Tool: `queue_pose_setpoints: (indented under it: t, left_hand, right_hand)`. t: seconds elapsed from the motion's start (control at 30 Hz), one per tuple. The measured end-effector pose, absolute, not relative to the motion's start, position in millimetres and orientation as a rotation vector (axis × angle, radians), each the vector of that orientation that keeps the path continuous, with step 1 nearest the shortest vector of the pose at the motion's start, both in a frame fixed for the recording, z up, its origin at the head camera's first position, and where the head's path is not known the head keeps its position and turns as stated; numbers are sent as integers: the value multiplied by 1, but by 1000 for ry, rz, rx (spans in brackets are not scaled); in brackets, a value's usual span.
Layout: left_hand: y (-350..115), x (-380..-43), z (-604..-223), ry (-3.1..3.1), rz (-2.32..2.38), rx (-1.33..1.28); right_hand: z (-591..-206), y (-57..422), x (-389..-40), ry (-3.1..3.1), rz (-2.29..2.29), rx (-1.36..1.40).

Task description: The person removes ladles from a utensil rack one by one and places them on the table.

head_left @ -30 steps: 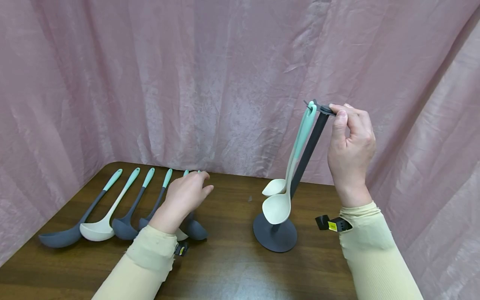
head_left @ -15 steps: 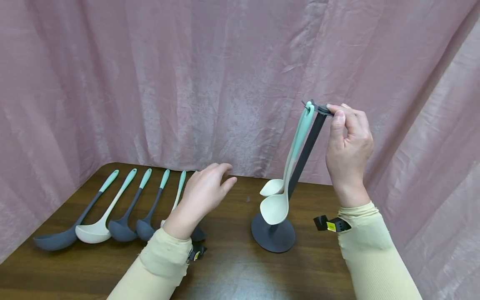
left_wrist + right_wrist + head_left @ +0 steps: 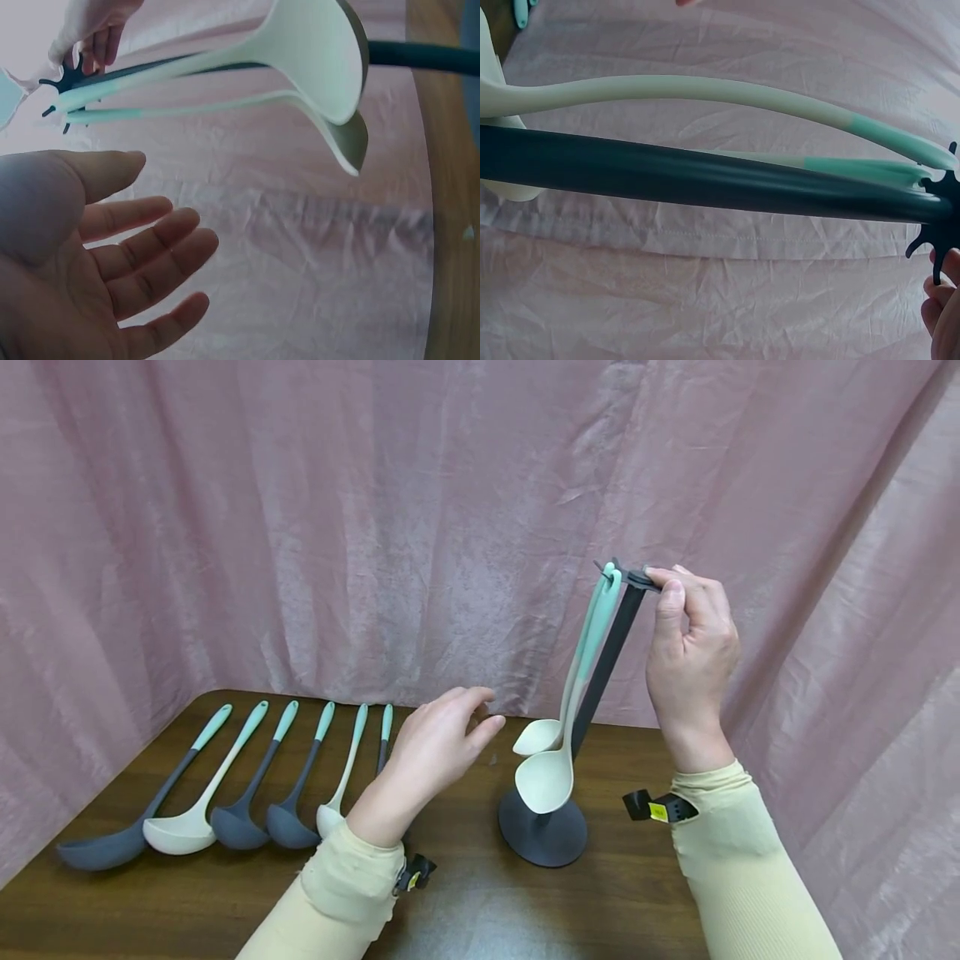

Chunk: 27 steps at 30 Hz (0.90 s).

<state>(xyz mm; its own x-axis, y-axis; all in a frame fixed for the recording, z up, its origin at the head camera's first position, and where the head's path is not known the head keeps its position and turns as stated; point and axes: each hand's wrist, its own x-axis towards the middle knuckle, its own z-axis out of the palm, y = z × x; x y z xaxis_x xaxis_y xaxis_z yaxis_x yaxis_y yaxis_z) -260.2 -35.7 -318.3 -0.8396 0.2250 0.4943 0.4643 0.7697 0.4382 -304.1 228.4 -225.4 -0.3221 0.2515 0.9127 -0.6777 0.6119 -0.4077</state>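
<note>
A dark utensil stand (image 3: 609, 670) with a round base and a hooked top rises from the table at right. Two white ladles with mint handles hang from its hooks: the nearer ladle (image 3: 546, 781) and the farther ladle (image 3: 536, 737). My right hand (image 3: 693, 652) pinches the edge of the hooked top (image 3: 946, 214) between thumb and fingers. Left of the hanging bowls, my left hand (image 3: 438, 742) is in the air, holding nothing. In the left wrist view its fingers (image 3: 161, 274) are spread and relaxed, below the two mint handles.
Several ladles lie in a row on the wooden table (image 3: 480, 893) at left, handles pointing away. Among them are a dark ladle (image 3: 101, 852), a white ladle (image 3: 180, 833) and another dark ladle (image 3: 291, 827). My left forearm covers part of the rightmost one. A pink curtain (image 3: 420, 527) hangs behind.
My left hand has moved right, from over the row of ladles toward the stand, uncovering the rightmost handles. My right hand keeps its hold on the hooked top; the view has shifted slightly.
</note>
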Motion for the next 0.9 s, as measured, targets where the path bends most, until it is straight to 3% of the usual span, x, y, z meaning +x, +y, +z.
queue_pose_setpoints:
  t: [0.9]
  left_hand:
    - [16,-259,-323,-2463,-1049,-728]
  right_hand:
    - [-224,234,-308,-1641,1064,485]
